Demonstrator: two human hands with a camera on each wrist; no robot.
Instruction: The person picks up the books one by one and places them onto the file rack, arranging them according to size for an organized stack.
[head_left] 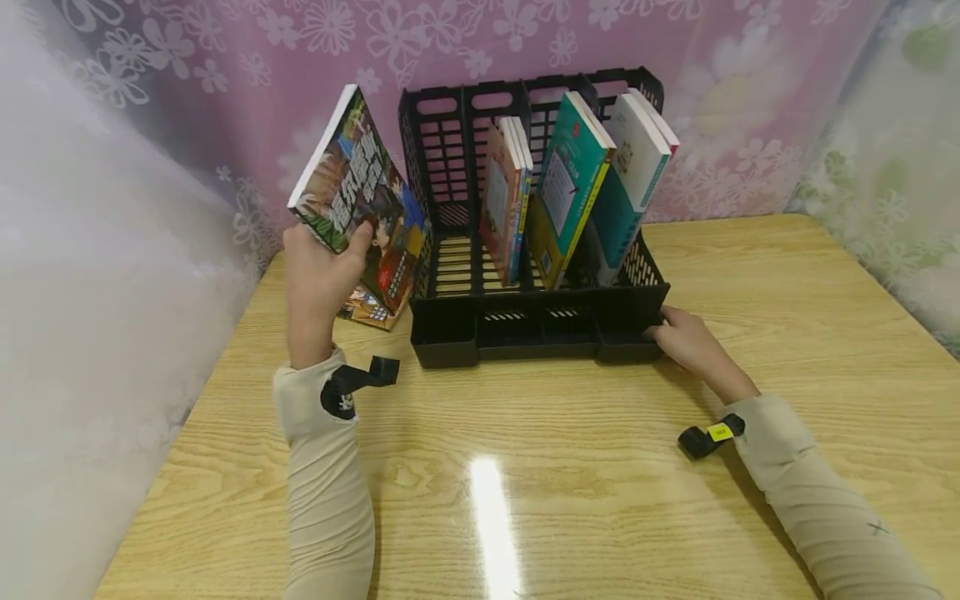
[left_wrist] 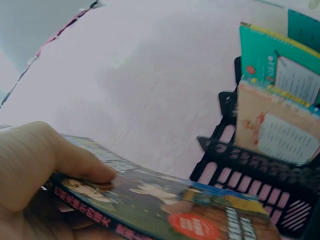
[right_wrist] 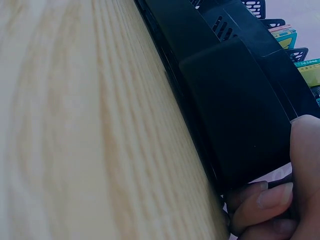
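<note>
My left hand (head_left: 321, 275) holds a colourful comic book (head_left: 363, 179) tilted up at the left side of the black book rack (head_left: 540, 329), its thumb across the cover. The left wrist view shows the thumb pressed on this book (left_wrist: 165, 200), with fingers underneath. Below it, part of another picture-covered book (head_left: 367, 308) shows, mostly hidden. My right hand (head_left: 690, 340) grips the rack's front right corner. In the right wrist view, the thumb lies against the black end of the rack (right_wrist: 240, 115), with curled fingers beneath its lower corner.
Inside the rack, reddish thin books (head_left: 501, 192), a teal and yellow book (head_left: 566, 183) and white and teal books (head_left: 630, 167) stand in separate slots. The rack stands on a wooden table (head_left: 420, 467), before a pink floral curtain (head_left: 300, 50). A white wall (head_left: 97, 317) borders the left.
</note>
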